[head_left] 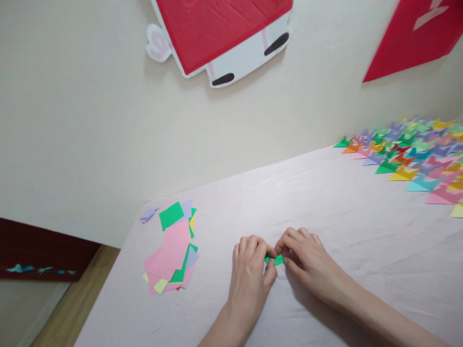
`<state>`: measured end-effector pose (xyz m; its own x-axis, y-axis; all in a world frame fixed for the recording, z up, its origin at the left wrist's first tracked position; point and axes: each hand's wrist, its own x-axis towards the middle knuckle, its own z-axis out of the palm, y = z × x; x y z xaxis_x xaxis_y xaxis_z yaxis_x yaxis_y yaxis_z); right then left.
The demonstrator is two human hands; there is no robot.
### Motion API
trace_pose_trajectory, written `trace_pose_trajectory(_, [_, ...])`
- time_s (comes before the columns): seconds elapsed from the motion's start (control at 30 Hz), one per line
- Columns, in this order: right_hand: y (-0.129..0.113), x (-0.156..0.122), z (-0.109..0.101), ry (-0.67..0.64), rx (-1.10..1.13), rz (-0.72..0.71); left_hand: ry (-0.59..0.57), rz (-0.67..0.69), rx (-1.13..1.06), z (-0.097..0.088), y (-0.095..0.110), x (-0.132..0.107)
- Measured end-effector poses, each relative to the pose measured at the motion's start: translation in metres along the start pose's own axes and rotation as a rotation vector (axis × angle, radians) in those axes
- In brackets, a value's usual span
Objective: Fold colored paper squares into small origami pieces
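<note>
Fingers (261,246) of both hands (249,270) (307,258) pinch green paper (278,260); a pale table (289,193) adjoins the wall (90,106).

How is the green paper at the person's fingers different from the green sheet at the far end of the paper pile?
The green piece shows only a small, narrow part, while the green sheet shows a larger four-sided face. The piece is between the left hand and right hand; the sheet lies untouched with the pile. Both are green.
</note>
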<state>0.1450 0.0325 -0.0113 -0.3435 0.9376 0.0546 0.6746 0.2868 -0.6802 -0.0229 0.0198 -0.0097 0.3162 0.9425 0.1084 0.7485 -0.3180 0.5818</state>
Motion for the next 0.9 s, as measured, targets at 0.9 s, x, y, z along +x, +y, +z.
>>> trace_pose_trajectory(0.9, [-0.006,-0.002,0.008,0.085,-0.073,0.007,0.137,-0.192,0.135,0.006,0.014,-0.011])
